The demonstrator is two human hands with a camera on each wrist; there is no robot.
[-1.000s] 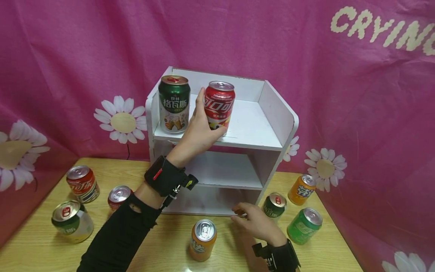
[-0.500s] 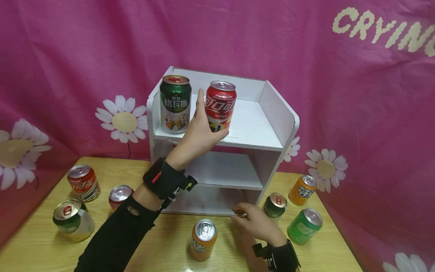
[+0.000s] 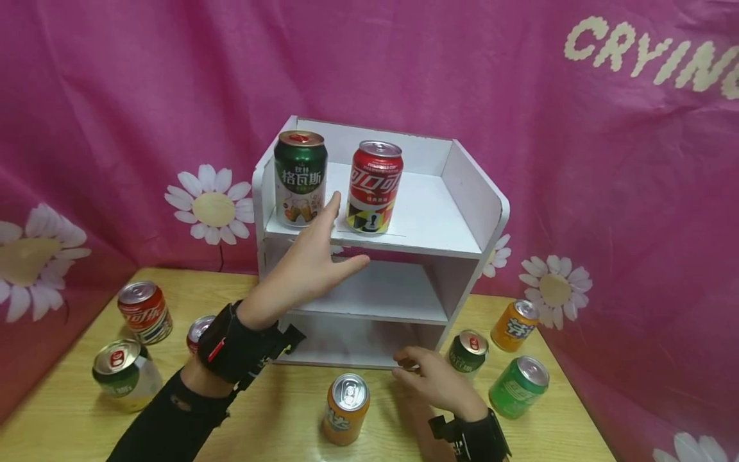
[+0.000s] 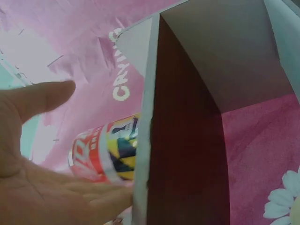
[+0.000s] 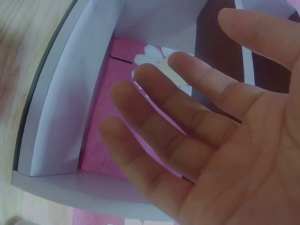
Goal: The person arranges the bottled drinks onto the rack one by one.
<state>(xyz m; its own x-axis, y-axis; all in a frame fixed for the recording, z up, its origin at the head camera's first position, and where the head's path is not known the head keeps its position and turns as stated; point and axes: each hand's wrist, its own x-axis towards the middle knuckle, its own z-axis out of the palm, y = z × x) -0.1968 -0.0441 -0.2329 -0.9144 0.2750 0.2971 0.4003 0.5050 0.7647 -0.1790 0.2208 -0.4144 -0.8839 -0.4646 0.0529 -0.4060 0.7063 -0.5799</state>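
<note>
A red cola can (image 3: pixel 376 186) stands upright on the top board of a white shelf unit (image 3: pixel 439 212). To its left on that board is a green and white can (image 3: pixel 301 178). My left hand (image 3: pixel 306 266) is in front of the shelf, thumb and fingers spread, holding nothing; in the left wrist view the cola can (image 4: pixel 105 152) shows beyond the fingers. Low at the right, my right hand (image 3: pixel 441 382) rests near the table with loosely bent fingers and an empty palm, as the right wrist view shows. A dark green can (image 3: pixel 467 351) is just behind it.
An orange can (image 3: pixel 346 408) stands between the hands. On the left of the table are a red can (image 3: pixel 144 312), a green and cream can (image 3: pixel 127 374) and a partly hidden red can (image 3: pixel 198 330). Rightward stand another orange can (image 3: pixel 515 325) and a bright green can (image 3: pixel 518 387).
My left hand has let go of the red cola can and drawn back down and leftward. The can stays upright on the top board. My right hand has not moved.
</note>
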